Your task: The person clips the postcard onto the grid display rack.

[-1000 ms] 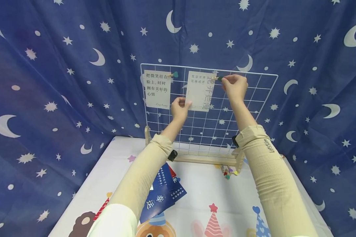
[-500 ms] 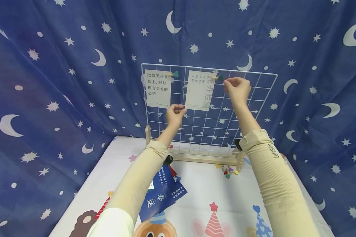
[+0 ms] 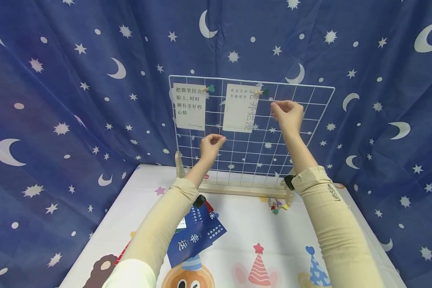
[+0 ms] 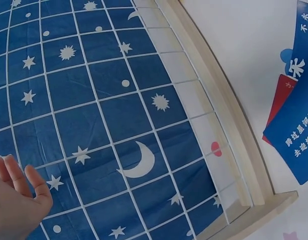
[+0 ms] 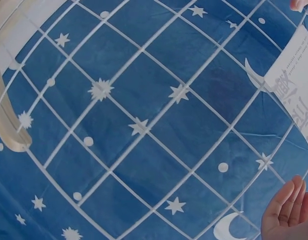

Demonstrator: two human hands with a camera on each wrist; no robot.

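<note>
A white wire grid panel stands upright on a wooden base. Two white cards with printed characters hang side by side on it: the left card and the right card. Each has a small wooden clip with a green heart at its upper right: the left clip and the right clip. Below the right card's lower left corner is my left hand, fingers loosely bent around nothing. My right hand, also without anything in it, is below and right of the right clip. Relaxed fingers show in the right wrist view.
Blue cards lie fanned on the white tablecloth, a red one partly under them. Several small coloured clips sit by the right foot of the wooden base. A starry blue curtain hangs behind.
My right hand has let go of the green heart clip and moved slightly down and right. My left hand has left the right card's edge and moved down. The card stays hanging.
</note>
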